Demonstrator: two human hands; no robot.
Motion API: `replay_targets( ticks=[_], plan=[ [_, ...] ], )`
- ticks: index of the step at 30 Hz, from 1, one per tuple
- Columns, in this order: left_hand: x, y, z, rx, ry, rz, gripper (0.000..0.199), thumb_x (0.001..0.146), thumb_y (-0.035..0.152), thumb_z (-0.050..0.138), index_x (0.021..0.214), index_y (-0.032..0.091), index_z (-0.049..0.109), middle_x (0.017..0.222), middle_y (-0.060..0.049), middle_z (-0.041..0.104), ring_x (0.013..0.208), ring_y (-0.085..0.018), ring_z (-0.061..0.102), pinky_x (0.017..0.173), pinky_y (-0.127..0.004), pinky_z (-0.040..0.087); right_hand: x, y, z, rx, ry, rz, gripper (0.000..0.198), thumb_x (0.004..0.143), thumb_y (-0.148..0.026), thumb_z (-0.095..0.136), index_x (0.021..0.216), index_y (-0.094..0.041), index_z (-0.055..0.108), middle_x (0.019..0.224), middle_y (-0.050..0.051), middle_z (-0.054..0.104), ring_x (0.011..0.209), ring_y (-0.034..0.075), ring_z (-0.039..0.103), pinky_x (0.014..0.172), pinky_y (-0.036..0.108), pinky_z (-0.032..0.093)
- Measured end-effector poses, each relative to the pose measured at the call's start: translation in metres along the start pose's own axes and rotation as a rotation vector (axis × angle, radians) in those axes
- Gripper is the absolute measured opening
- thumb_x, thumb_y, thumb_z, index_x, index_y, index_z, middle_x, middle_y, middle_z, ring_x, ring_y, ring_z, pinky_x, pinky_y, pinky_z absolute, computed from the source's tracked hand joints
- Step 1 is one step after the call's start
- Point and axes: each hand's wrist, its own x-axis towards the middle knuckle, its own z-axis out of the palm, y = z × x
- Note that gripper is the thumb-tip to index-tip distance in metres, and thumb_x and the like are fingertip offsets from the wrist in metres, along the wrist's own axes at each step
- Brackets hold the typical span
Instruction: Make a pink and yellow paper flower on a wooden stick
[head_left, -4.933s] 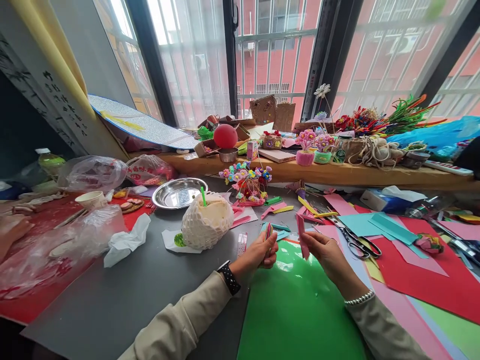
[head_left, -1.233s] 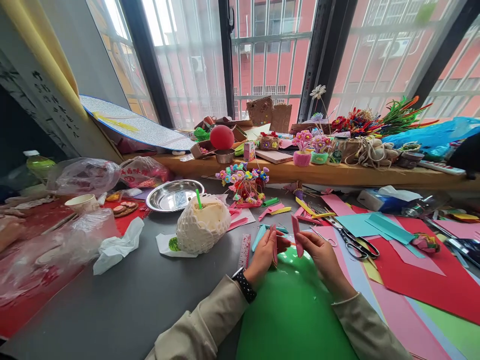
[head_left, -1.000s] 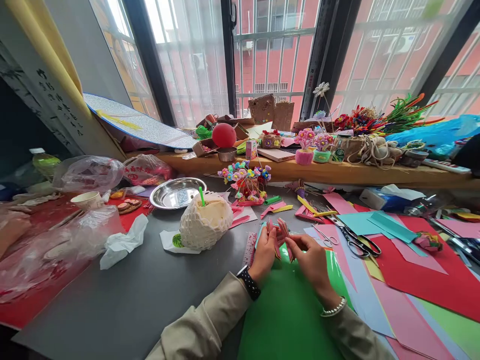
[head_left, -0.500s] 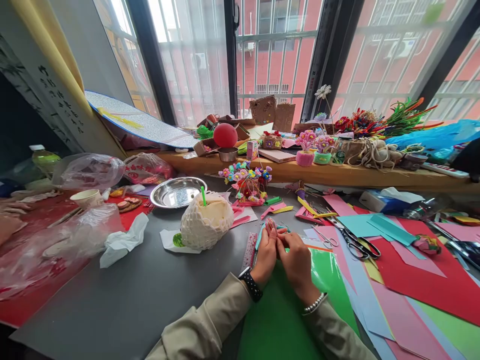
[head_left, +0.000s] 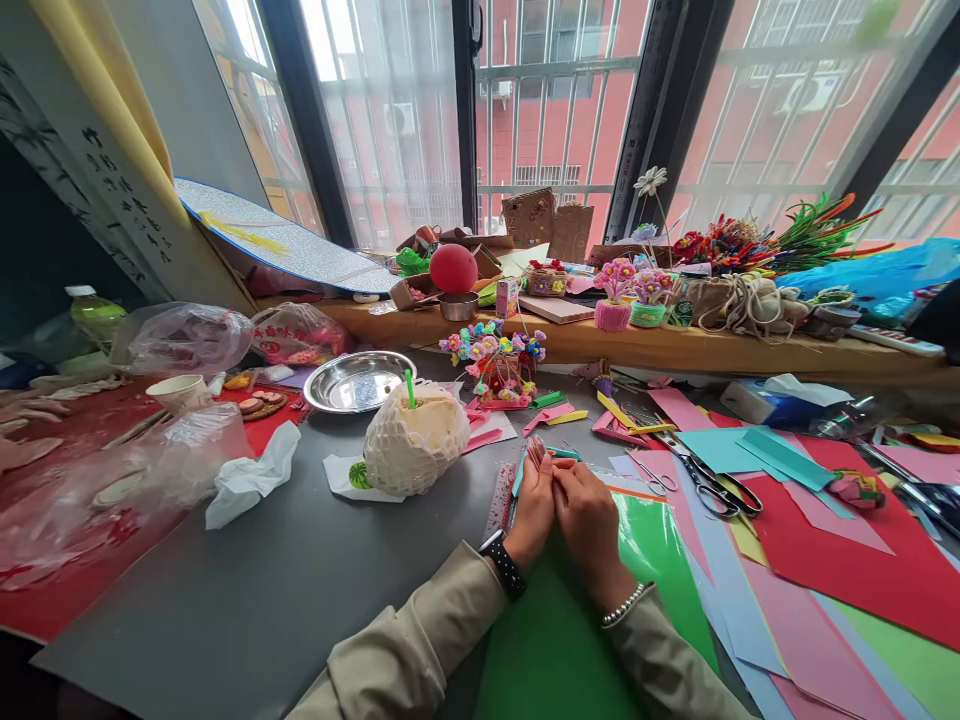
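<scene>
My left hand (head_left: 534,505) is closed around a small pink folded piece (head_left: 535,450), which looks like pleated paper; its striped tip sticks out above the fingers. Fingertips of my right hand (head_left: 591,520) are pinched together against the lower part of the same piece, where the fingers hide it. Both hands are above the top end of a glossy green sheet (head_left: 577,640). Just beyond the left fingers is a strip of turquoise paper (head_left: 564,453). A pair of small scissors (head_left: 658,480) lies right of my right hand, with larger black-handled scissors (head_left: 712,490) further right.
Left of my hands stand a netted coconut (head_left: 420,450) with a green straw and a steel plate (head_left: 358,383). Coloured paper (head_left: 862,540) spreads over the right side. Yarn flowers (head_left: 495,360) stand before the crowded window sill (head_left: 360,325). Another person's hand (head_left: 30,410) shows at far left.
The pink piece's tip has tilted slightly left, and my right fingers have drawn closer together over it. The whole view has shifted a little; other things stay put.
</scene>
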Motion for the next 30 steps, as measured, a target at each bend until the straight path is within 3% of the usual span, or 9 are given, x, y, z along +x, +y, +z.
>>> replay_targets(
  ticks=[6,11,18,21,23,25,27,30],
  plan=[
    [0.005,-0.005,-0.003,-0.028,0.013,-0.036,0.013,0.081,0.031,0.041,0.083,0.018,0.042,0.080,-0.002,0.052,0.079,-0.011,0.053,0.080,-0.025,0.042,-0.001,0.000,-0.001,0.078,-0.081,-0.041,0.023,0.082,-0.016,0.042,0.081,-0.013,0.065,0.079,0.009,0.062,0.073,0.017,0.056,0.068,0.028,0.044],
    [0.005,-0.003,-0.005,-0.029,-0.013,-0.062,0.014,0.081,0.032,0.040,0.080,0.018,0.041,0.074,0.000,0.050,0.073,-0.011,0.052,0.077,-0.026,0.043,0.001,0.003,-0.010,0.171,-0.238,-0.021,0.023,0.080,-0.016,0.044,0.087,-0.014,0.065,0.077,0.007,0.058,0.074,0.017,0.054,0.069,0.029,0.046],
    [0.005,-0.001,-0.005,0.276,-0.160,-0.007,0.018,0.082,0.033,0.035,0.078,0.017,0.041,0.067,0.001,0.046,0.059,-0.009,0.046,0.059,-0.022,0.041,0.007,0.025,-0.045,0.129,-0.420,-0.131,0.018,0.074,-0.021,0.055,0.089,-0.021,0.066,0.080,0.007,0.055,0.079,0.020,0.051,0.072,0.036,0.046],
    [0.005,0.008,-0.006,0.435,-0.351,-0.066,0.024,0.084,0.037,0.027,0.079,0.017,0.039,0.056,0.005,0.037,0.043,-0.008,0.034,0.044,-0.021,0.032,0.010,0.046,-0.061,0.170,-0.393,-0.137,0.022,0.076,-0.027,0.055,0.094,-0.019,0.064,0.081,0.007,0.056,0.080,0.020,0.053,0.071,0.035,0.047],
    [0.003,0.017,-0.006,0.522,-0.538,-0.034,0.024,0.083,0.038,0.031,0.084,0.016,0.042,0.055,0.005,0.036,0.044,-0.007,0.032,0.046,-0.021,0.031,0.015,0.059,-0.067,0.121,-0.344,-0.165,0.037,0.073,-0.028,0.059,0.108,-0.017,0.057,0.091,0.010,0.058,0.088,0.023,0.053,0.076,0.039,0.047],
    [0.001,0.026,-0.005,0.625,-0.696,0.019,0.026,0.081,0.039,0.033,0.084,0.016,0.046,0.056,0.004,0.037,0.048,-0.009,0.034,0.051,-0.022,0.032,0.021,0.067,-0.070,0.140,-0.389,-0.258,0.052,0.070,-0.026,0.063,0.119,-0.018,0.048,0.104,0.011,0.056,0.097,0.024,0.052,0.081,0.039,0.046],
    [-0.002,0.033,-0.005,0.725,-0.846,0.059,0.026,0.081,0.038,0.034,0.076,0.016,0.048,0.057,0.002,0.039,0.052,-0.010,0.035,0.055,-0.024,0.032,0.028,0.069,-0.072,0.192,-0.477,-0.326,0.049,0.073,-0.023,0.059,0.121,-0.022,0.045,0.109,0.010,0.055,0.095,0.020,0.055,0.078,0.034,0.048],
    [-0.004,0.039,-0.006,0.784,-0.921,0.065,0.024,0.080,0.036,0.036,0.071,0.017,0.048,0.058,0.002,0.040,0.053,-0.010,0.035,0.055,-0.023,0.032,0.033,0.064,-0.074,0.261,-0.626,-0.386,0.033,0.078,-0.023,0.054,0.111,-0.024,0.054,0.094,0.006,0.061,0.079,0.015,0.060,0.068,0.026,0.049]
  ],
)
